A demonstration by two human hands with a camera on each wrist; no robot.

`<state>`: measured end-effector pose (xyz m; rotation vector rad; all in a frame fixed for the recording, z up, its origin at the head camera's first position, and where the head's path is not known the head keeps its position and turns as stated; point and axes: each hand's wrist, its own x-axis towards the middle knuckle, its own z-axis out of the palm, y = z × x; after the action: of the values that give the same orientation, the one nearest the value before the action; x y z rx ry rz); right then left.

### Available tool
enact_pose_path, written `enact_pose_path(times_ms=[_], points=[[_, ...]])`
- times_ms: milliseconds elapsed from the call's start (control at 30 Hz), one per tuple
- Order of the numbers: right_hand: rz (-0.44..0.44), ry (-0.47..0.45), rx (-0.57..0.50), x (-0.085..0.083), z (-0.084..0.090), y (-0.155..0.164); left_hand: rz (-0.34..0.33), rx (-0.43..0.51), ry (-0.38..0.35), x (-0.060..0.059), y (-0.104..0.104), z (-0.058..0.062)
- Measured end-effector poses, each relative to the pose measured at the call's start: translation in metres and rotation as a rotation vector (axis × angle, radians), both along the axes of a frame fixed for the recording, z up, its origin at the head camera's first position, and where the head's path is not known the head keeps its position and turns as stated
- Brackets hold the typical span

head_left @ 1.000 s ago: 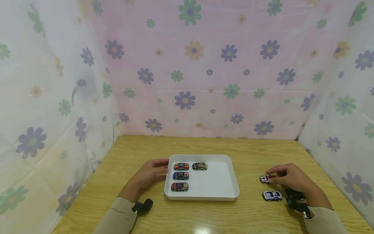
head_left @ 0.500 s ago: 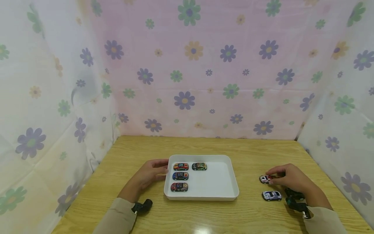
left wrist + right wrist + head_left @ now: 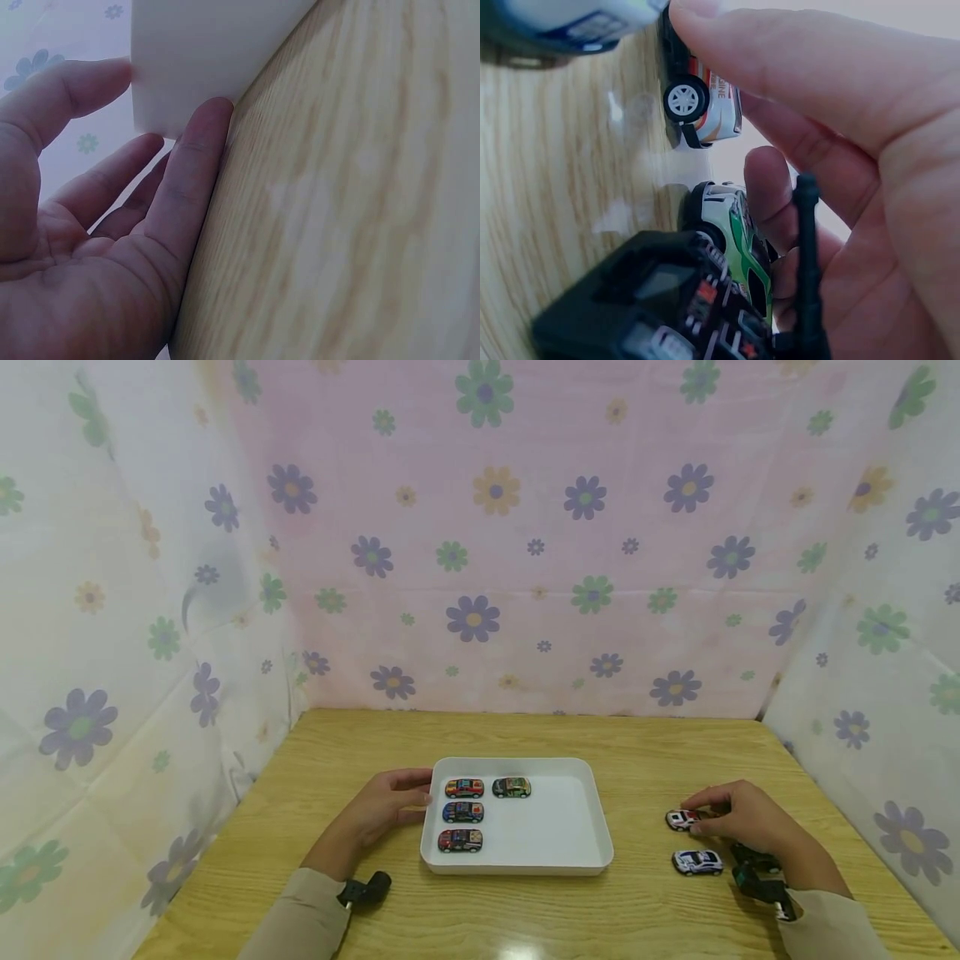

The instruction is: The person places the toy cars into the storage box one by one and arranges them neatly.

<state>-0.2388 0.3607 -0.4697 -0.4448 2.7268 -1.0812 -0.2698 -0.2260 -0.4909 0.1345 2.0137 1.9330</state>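
Note:
A white tray (image 3: 517, 863) sits mid-table with several toy cars in it: an orange one (image 3: 464, 788), a green one (image 3: 512, 787), a blue one (image 3: 462, 812) and a dark red one (image 3: 460, 840). My left hand (image 3: 420, 797) rests against the tray's left wall (image 3: 195, 52), its fingers relaxed, with a thumb and a fingertip (image 3: 206, 124) touching it. My right hand (image 3: 693, 816) curls over a white and red car (image 3: 679, 819) and pinches its rear. In the right wrist view the thumb (image 3: 795, 60) lies on that car (image 3: 705, 105).
A white and blue car (image 3: 697, 861) stands on the wooden table (image 3: 660, 752), just in front of the right hand. A green and white car (image 3: 735, 232) and a dark car (image 3: 667, 307) lie under the right palm. Flowered cloth walls close in the table on three sides.

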Motion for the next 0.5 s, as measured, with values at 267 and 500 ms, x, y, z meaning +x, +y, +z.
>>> enact_pose_path(times_ms=[267,500], points=[[-0.002,-0.001,-0.002,-0.0003,0.0012,-0.0003,0.005,-0.005,-0.002,-0.0005,0.0003,-0.0003],[0.002,-0.008,-0.011,0.0011,0.0019,-0.0005,-0.007,0.004,-0.004,-0.0012,-0.0002,-0.0005]])
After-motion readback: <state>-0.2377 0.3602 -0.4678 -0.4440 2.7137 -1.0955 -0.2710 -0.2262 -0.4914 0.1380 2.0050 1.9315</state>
